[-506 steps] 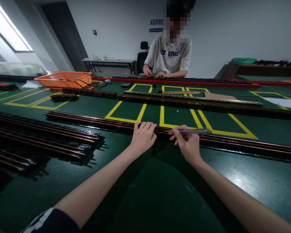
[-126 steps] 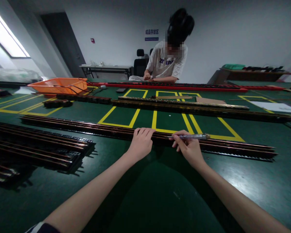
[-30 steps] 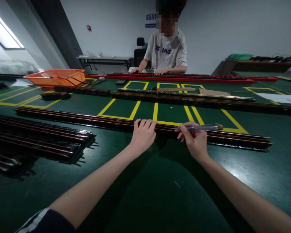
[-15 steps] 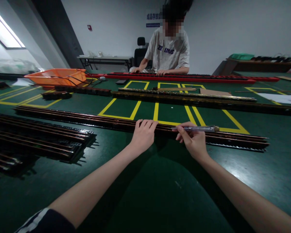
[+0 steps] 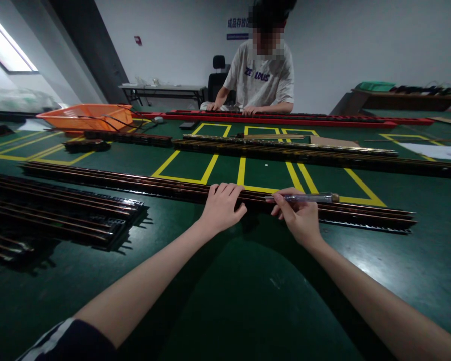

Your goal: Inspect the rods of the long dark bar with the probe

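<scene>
A long dark rail with copper-coloured strips [image 5: 364, 212] lies across the green table in front of me. My left hand [image 5: 222, 206] grips it near the middle, its fingers curled over the far edge and its thumb on the near side. In my right hand [image 5: 298, 215] is a slim screwdriver with a clear, purplish handle [image 5: 315, 197]. It is held almost level, like a pen, with its thin tip pointing left at the rail. Whether the tip touches the rail I cannot tell.
Several similar rails [image 5: 59, 210] are stacked at the left. Farther back lie more long rails [image 5: 285, 150], an orange basket [image 5: 86, 119] and a long red rail [image 5: 341, 120]. A co-worker [image 5: 265, 80] works across the table [image 5: 229, 301]. Yellow tape marks the surface.
My left thumb has come out to the right, away from the fingers, and now shows at the rail's near side. My right hand and the screwdriver have hardly moved.
</scene>
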### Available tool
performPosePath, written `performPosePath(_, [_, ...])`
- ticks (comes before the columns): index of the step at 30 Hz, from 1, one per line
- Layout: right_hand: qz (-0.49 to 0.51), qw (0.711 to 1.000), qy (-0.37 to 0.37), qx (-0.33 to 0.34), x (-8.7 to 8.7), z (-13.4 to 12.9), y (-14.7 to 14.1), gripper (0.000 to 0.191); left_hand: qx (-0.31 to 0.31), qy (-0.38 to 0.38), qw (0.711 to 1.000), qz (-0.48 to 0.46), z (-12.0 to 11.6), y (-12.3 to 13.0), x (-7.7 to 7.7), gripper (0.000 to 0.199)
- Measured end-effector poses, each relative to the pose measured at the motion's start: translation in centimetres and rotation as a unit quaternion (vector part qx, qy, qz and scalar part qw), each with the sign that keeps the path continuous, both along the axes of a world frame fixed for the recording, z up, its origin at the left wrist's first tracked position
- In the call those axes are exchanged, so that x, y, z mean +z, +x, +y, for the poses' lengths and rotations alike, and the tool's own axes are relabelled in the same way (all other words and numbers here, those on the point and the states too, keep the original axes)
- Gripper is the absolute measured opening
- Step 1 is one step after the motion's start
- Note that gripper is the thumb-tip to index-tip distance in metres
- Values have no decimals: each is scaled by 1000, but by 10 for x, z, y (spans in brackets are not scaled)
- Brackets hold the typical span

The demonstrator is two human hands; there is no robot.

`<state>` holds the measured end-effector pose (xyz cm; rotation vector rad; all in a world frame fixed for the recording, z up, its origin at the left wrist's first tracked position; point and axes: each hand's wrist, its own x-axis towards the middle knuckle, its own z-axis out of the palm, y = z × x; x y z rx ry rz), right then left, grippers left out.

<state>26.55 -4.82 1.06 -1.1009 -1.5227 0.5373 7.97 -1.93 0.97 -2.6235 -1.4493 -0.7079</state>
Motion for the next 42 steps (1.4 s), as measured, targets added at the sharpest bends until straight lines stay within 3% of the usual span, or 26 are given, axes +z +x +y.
performPosePath(12, [-10, 1000, 8, 7, 1, -2, -2, 15, 27, 37, 998, 41, 1, 3, -2, 43])
performPosePath(42, [-58, 997, 10, -42, 2, -3, 0, 20, 57, 59, 996, 24, -2, 6, -8, 31])
